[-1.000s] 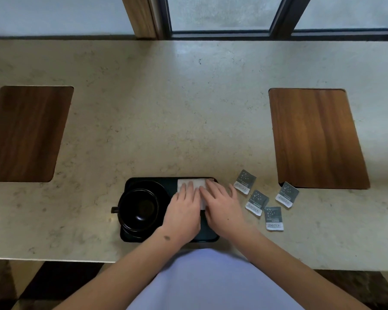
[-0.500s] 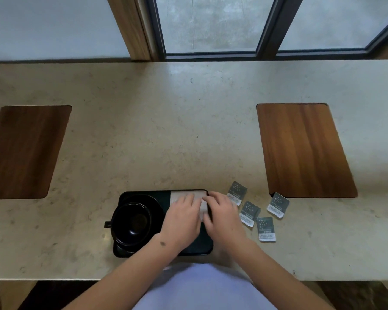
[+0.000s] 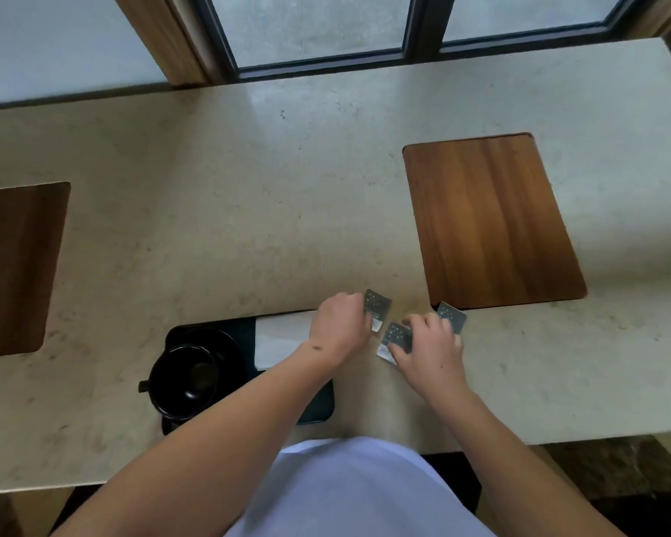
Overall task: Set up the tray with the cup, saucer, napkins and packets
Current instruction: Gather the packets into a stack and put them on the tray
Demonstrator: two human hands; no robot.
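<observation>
A dark tray (image 3: 319, 405) lies at the counter's near edge. On its left side stands a black cup (image 3: 186, 377) on a black saucer (image 3: 231, 343). A white napkin (image 3: 283, 339) lies flat on the tray's right half. Grey packets lie on the counter just right of the tray. My left hand (image 3: 341, 327) reaches across the tray and pinches the far packet (image 3: 378, 306). My right hand (image 3: 430, 350) closes its thumb and fingers on the middle packet (image 3: 394, 339), with its fingertips over another packet (image 3: 453, 316). A further packet is hidden.
The beige stone counter (image 3: 248, 211) has a wooden inlay panel (image 3: 489, 222) at the right, just beyond the packets, and another wooden inlay panel (image 3: 12, 265) at the far left. A window frame (image 3: 326, 63) runs along the counter's back edge.
Both hands have left the napkin on the tray and moved right to the packets. The napkin now lies uncovered. The view has shifted toward the right.
</observation>
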